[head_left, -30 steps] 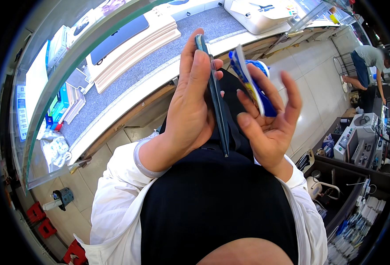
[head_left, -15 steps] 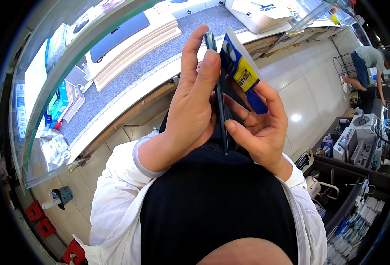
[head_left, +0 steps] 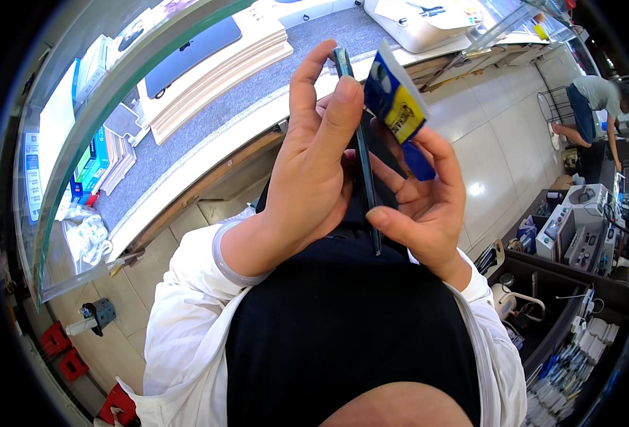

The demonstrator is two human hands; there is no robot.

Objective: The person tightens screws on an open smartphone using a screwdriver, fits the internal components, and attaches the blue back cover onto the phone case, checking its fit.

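My left hand (head_left: 307, 171) grips a thin dark phone (head_left: 363, 171) edge-on, with the thumb and forefinger near its top end. My right hand (head_left: 421, 206) supports the phone's lower edge with the thumb and holds a blue and yellow card (head_left: 396, 103) between its fingers, pressed against the phone's far side. Both hands are raised in front of my chest, over a black apron and white sleeves.
A grey-topped counter (head_left: 207, 135) runs behind the hands, bearing a dark laptop on flat boxes (head_left: 193, 57) and a white tray (head_left: 414, 21). A glass shelf edge curves at left. Another person (head_left: 592, 107) bends over at far right, near machines (head_left: 570, 220) and tool racks.
My right hand has closed in from an open spread, bringing the blue and yellow card against the phone. The left hand keeps its hold on the phone.
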